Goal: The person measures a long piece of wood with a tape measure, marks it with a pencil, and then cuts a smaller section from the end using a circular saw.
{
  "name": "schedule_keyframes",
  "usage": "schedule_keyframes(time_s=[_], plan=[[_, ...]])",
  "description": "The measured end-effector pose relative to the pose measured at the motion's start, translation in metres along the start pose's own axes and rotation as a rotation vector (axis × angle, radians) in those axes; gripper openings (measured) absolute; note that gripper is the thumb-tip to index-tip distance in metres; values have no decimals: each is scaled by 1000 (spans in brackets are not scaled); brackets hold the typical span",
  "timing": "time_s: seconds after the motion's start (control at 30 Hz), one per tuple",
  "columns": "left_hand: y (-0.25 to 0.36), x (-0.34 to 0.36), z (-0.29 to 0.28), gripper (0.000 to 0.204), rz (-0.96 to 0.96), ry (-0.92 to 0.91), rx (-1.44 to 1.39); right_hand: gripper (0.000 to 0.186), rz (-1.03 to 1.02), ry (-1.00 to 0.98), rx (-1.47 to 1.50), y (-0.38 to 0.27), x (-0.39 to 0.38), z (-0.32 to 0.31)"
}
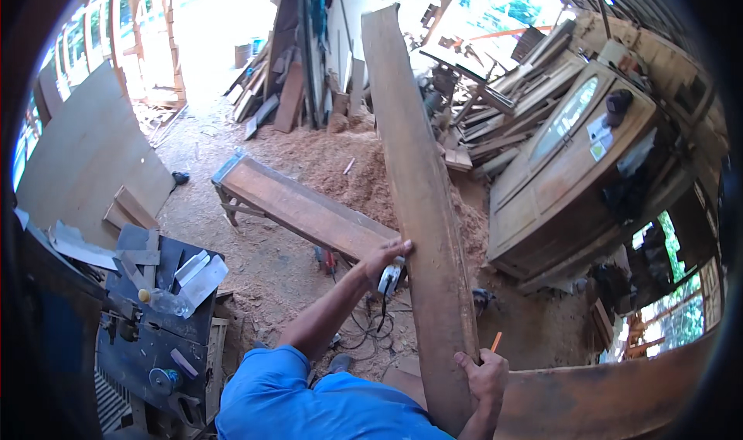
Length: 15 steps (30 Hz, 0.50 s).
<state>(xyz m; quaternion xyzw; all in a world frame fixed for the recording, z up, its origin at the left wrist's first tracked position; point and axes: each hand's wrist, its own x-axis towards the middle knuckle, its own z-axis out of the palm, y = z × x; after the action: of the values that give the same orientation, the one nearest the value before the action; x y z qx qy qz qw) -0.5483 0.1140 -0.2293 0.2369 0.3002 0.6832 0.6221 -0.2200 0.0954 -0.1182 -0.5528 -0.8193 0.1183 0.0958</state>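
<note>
A long, wide wooden plank (422,184) runs from close to my body up and away, its far end raised at the top of the view. My left hand (381,260) is at the plank's left edge, about midway along, with its fingertips against the wood. Lower down, my right hand (481,372) grips the right edge, thumb on the face and fingers curled at the side. An orange pencil (496,342) sticks up from that hand. Just below my left hand is a white and dark power tool (391,277), partly hidden by the hand and plank.
A low wooden bench (302,204) stands ahead on a shavings-covered floor. At left is a dark worktable (155,339) with tools and a plastic bottle (166,301). A wooden door panel (569,157) and stacked boards fill the right. Cables (368,328) lie below. Another broad board (604,397) spans the lower right.
</note>
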Motion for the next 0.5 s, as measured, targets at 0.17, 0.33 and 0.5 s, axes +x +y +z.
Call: schedule_keyframes(time_s=[0.17, 0.33, 0.5], plan=[[-66, -16, -42, 33, 8, 205, -145, 60, 8, -133, -115, 2, 8, 9], [-116, -43, -61, 29, -95, 318, -278, 64, -62, -236, -302, 3, 25, 6], [-143, -50, -60, 29, -192, 375, -451, 62, -133, -303, -390, -5, 55, -14]])
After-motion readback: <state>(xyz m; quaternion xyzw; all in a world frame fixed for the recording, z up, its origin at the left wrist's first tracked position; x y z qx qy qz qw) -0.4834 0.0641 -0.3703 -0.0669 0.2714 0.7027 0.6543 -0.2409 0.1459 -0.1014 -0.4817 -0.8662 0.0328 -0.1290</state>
